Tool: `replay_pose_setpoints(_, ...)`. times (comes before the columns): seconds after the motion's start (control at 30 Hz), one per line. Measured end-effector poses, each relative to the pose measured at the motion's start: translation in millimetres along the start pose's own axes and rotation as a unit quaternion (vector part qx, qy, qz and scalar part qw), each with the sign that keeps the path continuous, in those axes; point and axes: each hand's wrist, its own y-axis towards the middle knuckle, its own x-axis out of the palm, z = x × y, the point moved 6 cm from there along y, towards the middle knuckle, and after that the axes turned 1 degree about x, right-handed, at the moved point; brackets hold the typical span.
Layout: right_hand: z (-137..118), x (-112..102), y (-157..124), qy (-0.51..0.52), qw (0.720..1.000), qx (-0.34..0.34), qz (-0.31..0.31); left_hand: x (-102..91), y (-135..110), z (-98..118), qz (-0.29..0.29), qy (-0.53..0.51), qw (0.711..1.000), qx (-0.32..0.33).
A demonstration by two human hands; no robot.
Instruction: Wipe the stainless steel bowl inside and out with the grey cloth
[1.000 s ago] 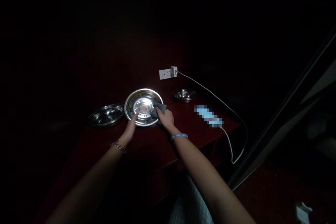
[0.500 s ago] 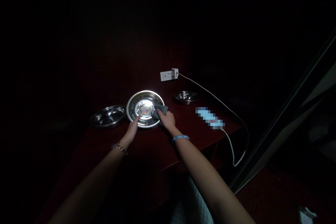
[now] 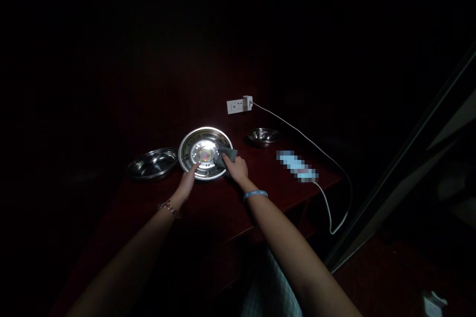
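Note:
A shiny round metal plate [image 3: 206,137] with a raised rim is tilted up toward me above the dark red table. My left hand [image 3: 186,183] grips its lower left edge, thumb over the rim and the other fingers hidden underneath. In my right hand [image 3: 237,168] is a folded grey cloth [image 3: 228,154], pinched over the plate's right rim with part of it lying inside. A yellowish round mark shows at the plate's centre. Left of it, a second metal plate [image 3: 153,164] rests on the table, partly behind the first.
Small metal bowls [image 3: 263,137], seemingly stacked, stand at the back right. A white wall socket [image 3: 236,106] holds a charger, whose white cable [image 3: 309,140] loops past the table's right edge to a pixelated bright object [image 3: 297,166]. The surroundings are very dark.
Almost nothing differs. Both hands, the plate and the cloth keep their places, and the whole view has shifted very slightly.

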Motion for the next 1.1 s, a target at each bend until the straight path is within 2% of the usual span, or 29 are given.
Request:
replay_pose_setpoints(0.2,-2,0,-3,0.001,1.000,0.017,-0.020,-4.6,-1,8,0.020,-0.019,0.999,0.020)
replay_pose_setpoints(0.37,-3,-1,-6,-0.002,0.999,0.032,-0.026,-6.2,1,9,0.003,-0.023,0.999,0.041)
replay_pose_setpoints(0.57,-5,-6,-8,-0.003,0.999,0.045,-0.019,-1.0,1,1,-0.026,-0.033,0.999,0.014)
replay_pose_setpoints(0.83,-4,-7,-9,-0.003,0.998,0.060,-0.019,-1.2,1,-4,-0.037,-0.019,0.999,-0.007)
replay_pose_setpoints(0.97,-2,-7,-8,0.000,0.997,0.070,-0.014,-2.1,1,-4,-0.039,0.005,0.999,0.019)
replay_pose_setpoints(1.1,-2,-8,-8,0.004,0.997,0.072,-0.014,3.3,-5,11,-0.045,0.031,0.994,0.095)
